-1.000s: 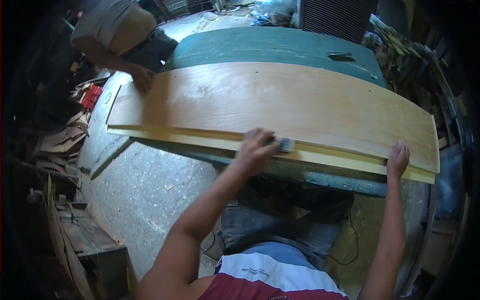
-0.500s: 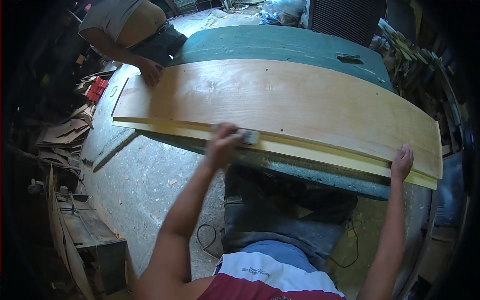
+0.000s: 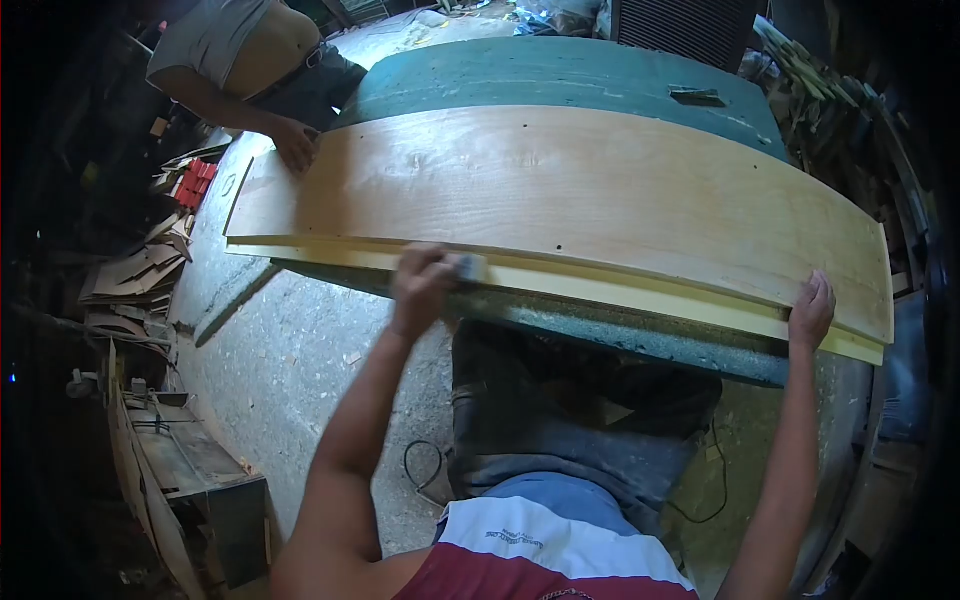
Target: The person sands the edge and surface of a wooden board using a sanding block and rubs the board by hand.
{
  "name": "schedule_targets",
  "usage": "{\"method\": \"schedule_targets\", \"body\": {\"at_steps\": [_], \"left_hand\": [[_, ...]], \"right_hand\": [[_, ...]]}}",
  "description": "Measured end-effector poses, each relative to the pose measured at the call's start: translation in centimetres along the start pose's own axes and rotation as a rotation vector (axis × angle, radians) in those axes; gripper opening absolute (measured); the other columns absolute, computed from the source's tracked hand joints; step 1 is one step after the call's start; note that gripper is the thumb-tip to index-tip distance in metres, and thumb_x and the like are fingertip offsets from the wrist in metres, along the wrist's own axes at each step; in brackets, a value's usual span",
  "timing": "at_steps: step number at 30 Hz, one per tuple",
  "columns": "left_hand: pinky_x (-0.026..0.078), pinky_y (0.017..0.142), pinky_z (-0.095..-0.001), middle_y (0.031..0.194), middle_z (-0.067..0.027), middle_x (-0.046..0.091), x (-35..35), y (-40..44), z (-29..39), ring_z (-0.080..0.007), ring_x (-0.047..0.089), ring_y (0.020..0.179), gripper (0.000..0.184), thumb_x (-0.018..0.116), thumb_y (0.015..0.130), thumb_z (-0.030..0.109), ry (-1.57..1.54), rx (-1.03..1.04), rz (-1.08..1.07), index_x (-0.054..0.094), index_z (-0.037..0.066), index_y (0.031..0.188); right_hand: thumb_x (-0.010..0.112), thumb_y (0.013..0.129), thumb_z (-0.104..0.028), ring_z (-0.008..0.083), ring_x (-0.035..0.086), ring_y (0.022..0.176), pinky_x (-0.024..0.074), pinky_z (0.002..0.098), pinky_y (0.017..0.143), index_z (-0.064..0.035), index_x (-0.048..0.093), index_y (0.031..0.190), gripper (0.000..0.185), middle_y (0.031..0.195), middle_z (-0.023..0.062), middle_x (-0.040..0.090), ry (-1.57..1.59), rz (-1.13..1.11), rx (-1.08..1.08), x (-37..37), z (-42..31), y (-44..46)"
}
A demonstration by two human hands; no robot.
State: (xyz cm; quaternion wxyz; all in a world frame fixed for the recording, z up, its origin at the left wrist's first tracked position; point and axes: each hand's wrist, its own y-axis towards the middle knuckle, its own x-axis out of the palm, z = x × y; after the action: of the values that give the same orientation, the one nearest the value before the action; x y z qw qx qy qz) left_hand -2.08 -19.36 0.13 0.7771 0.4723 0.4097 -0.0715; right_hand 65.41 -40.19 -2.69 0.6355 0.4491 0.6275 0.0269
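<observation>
Head view, left grip (image 3: 420,282) closed round blurred block (image 3: 468,268), right grip (image 3: 812,306) touching panel (image 3: 600,195), closure unclear

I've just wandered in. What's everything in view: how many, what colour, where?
wooden panel: one, light brown, over the tabletop
strip: one, yellow, along panel's near edge
tabletop: one, green, beneath panel
flat piece: one, dark, tabletop's far right
block: one, pale, blurred, in left grip
slatted screen: one, dark, top right
plastic-like heap: one, pale, top centre
unclear item: uncounted, red, left
wood scraps: uncounted, brown, both sides
box-like stand: one, grey, lower left
floor: one, grey, below tabletop
co-worker: one, grey top, upper left, hand on panel
clothing: white-and-maroon top, dark trousers, bottom centre
left grip: one, bare, at strip
right grip: one, bare, panel's near edge, right
</observation>
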Motion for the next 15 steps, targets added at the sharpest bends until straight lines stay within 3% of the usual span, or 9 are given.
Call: {"method": "schedule_targets", "body": {"at_steps": [2, 3, 5, 7, 9, 12, 15], "left_hand": [[0.054, 0.089, -0.0471, 0.107, -0.01, 0.068, 1.5, 2.6, 6.0, -0.0306, 0.067, 0.101, 0.028, 0.077, 0.077, 0.007, -0.014, 0.138, -0.063, 0.077, 0.013, 0.105], [0.054, 0.089, -0.0471, 0.107, -0.01, 0.068, 1.3, 2.6, 5.8, -0.0306, 0.067, 0.101, 0.028, 0.077, 0.077, 0.007, -0.017, 0.133, -0.061, 0.077, 0.013, 0.105], [0.053, 0.091, -0.0474, 0.107, -0.0095, 0.069, -0.2, 2.5, 4.3, -0.0304, 0.068, 0.101, 0.027, 0.076, 0.081, 0.008, -0.043, 0.144, -0.125, 0.078, 0.014, 0.108], [0.055, 0.086, -0.045, 0.105, -0.01, 0.069, -1.7, -0.5, -1.7, -0.0309, 0.067, 0.098, 0.018, 0.076, 0.084, 0.007, 0.041, -0.041, -0.04, 0.076, 0.01, 0.102], [0.056, 0.084, -0.0441, 0.101, -0.0118, 0.069, -4.8, -1.6, -5.1, -0.0317, 0.067, 0.094, 0.016, 0.08, 0.08, 0.005, 0.184, -0.094, -0.016, 0.074, 0.009, 0.094], [0.056, 0.083, -0.0443, 0.1, -0.012, 0.068, -1.9, -0.8, -2.3, -0.0316, 0.067, 0.094, 0.016, 0.081, 0.078, 0.005, 0.092, -0.048, 0.034, 0.073, 0.009, 0.092], [0.055, 0.086, -0.0434, 0.105, -0.0121, 0.065, 0.9, 2.6, 6.4, -0.0333, 0.065, 0.099, 0.021, 0.078, 0.078, 0.001, -0.006, 0.112, -0.061, 0.073, 0.008, 0.096]], "right_hand": [[0.045, 0.11, -0.026, 0.0383, 0.062, 0.127, 0.0465, 0.046, 0.111, 0.0005, 0.069, 0.127, 0.04, 0.134, 0.0196, 0.069, 0.009, 0.011, -0.027, 0.2, 0.7, -0.2], [0.045, 0.11, -0.026, 0.0383, 0.062, 0.127, 0.0467, 0.0459, 0.111, 0.0005, 0.069, 0.126, 0.039, 0.134, 0.0196, 0.069, 0.022, 0.024, -0.056, 0.2, 1.0, -0.2], [0.046, 0.11, -0.026, 0.0382, 0.062, 0.126, 0.0472, 0.0458, 0.111, 0.0004, 0.07, 0.126, 0.039, 0.133, 0.0195, 0.069, 0.031, 0.017, -0.061, 0.0, 1.2, -0.2], [0.046, 0.11, -0.026, 0.0382, 0.062, 0.126, 0.0476, 0.0456, 0.11, 0.0003, 0.07, 0.125, 0.038, 0.133, 0.0194, 0.069, 0.047, 0.015, -0.056, 0.3, 0.8, 0.0], [0.047, 0.11, -0.025, 0.038, 0.063, 0.125, 0.0485, 0.0456, 0.109, 0.0001, 0.07, 0.125, 0.037, 0.133, 0.0191, 0.07, 0.012, 0.026, -0.04, 0.2, 0.4, -0.1], [0.047, 0.11, -0.025, 0.038, 0.064, 0.124, 0.0489, 0.0458, 0.108, 0.0002, 0.07, 0.125, 0.037, 0.131, 0.0188, 0.07, -0.003, 0.018, -0.035, -0.2, 0.1, -0.1], [0.047, 0.11, -0.025, 0.0378, 0.063, 0.124, 0.0487, 0.0457, 0.109, 0.0003, 0.07, 0.125, 0.037, 0.132, 0.0187, 0.07, 0.044, 0.023, -0.04, 0.0, 0.7, -0.2]]}}
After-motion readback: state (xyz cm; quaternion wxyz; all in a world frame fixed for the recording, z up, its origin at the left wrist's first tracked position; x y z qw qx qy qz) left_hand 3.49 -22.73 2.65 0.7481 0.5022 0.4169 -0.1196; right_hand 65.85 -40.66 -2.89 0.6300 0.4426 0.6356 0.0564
